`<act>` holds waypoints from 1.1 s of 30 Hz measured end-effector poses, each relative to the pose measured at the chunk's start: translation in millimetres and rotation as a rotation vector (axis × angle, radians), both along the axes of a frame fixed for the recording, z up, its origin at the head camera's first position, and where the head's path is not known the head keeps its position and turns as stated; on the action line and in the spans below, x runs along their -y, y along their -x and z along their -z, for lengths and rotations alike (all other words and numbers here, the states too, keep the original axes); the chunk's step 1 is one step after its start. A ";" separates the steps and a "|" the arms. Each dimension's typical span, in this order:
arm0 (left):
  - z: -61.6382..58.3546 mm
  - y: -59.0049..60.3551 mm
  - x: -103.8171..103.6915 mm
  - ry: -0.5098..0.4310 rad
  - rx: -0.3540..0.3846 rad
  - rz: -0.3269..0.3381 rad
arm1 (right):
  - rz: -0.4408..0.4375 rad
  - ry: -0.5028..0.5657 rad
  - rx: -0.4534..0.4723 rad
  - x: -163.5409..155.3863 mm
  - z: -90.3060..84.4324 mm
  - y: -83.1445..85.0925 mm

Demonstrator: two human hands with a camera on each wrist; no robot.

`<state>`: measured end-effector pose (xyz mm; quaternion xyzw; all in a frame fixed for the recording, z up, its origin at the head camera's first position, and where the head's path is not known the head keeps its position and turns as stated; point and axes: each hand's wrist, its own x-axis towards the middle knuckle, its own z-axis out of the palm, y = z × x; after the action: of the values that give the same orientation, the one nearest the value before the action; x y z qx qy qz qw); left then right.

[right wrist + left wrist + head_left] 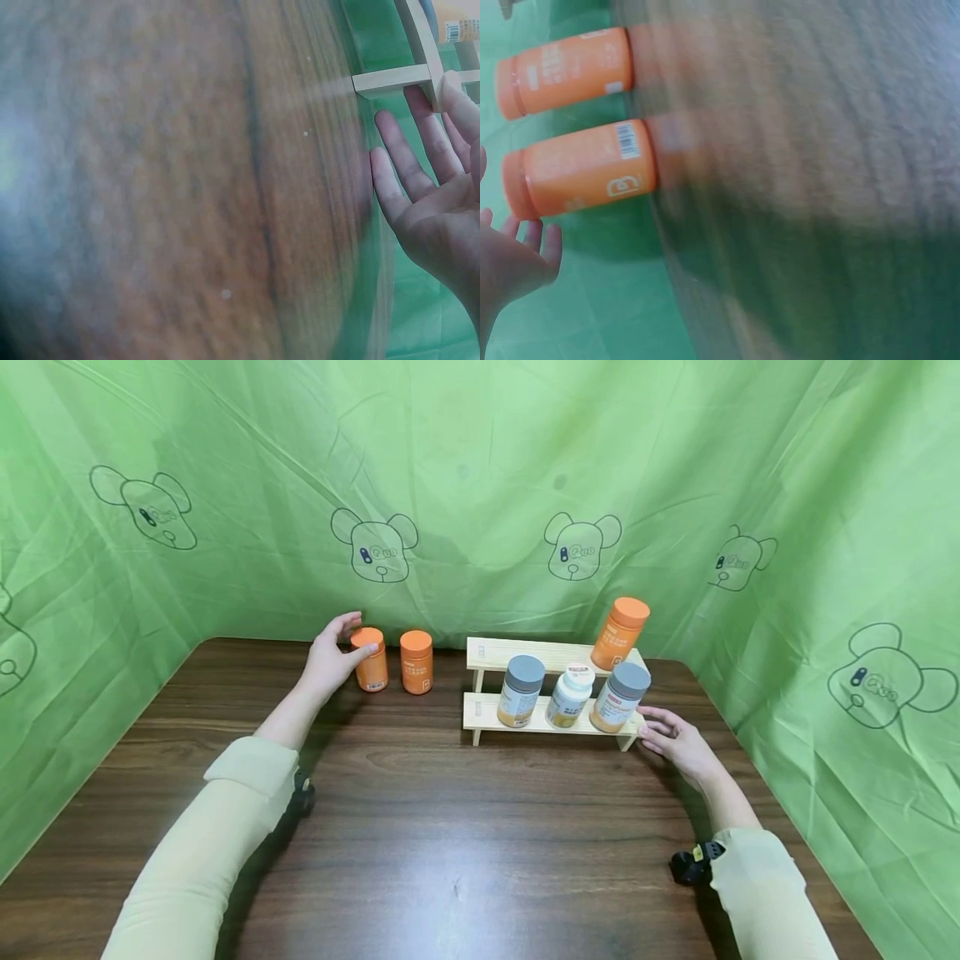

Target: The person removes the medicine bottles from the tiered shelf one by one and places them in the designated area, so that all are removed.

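Note:
My left hand (330,652) reaches round the orange lid of the left one of two orange bottles (372,670). Its thumb lies across the near side of the lid and the fingers are extended behind; whether they press on it I cannot tell. Another orange bottle (417,672) stands just to the right. At the right end of a two-step wooden rack (480,713), my right hand (678,743) has thumb and forefinger on either side of the board's end (427,56), pinching it. The other fingers are spread.
On the rack's lower step stand a grey-lidded bottle (520,700), a white bottle (570,697) and another grey-lidded bottle (618,702). An orange bottle (618,639) stands on the upper step. A green curtain (480,443) hangs behind the brown wooden table (450,827).

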<state>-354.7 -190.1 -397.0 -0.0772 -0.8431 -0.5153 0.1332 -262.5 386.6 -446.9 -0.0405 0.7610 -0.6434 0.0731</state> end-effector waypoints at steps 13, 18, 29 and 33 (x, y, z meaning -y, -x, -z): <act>-32.5 -17.7 -12.7 0.013 -0.036 -0.004 | -0.009 -0.011 -0.028 3.6 -4.2 -3.1; -45.8 -28.2 -26.6 0.008 -0.002 -0.004 | -0.006 -0.005 -0.022 2.8 -3.3 -3.1; -73.3 -52.0 -53.3 -0.005 0.019 0.061 | -0.016 0.003 -0.014 3.3 -4.0 -3.8; -81.6 -58.6 -62.9 -0.043 0.001 0.097 | -0.012 0.016 -0.016 2.2 -3.8 -4.2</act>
<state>-296.1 -127.2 -315.4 -0.1150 -0.8272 -0.5390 0.1094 -258.3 384.4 -443.0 -0.0504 0.7562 -0.6486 0.0705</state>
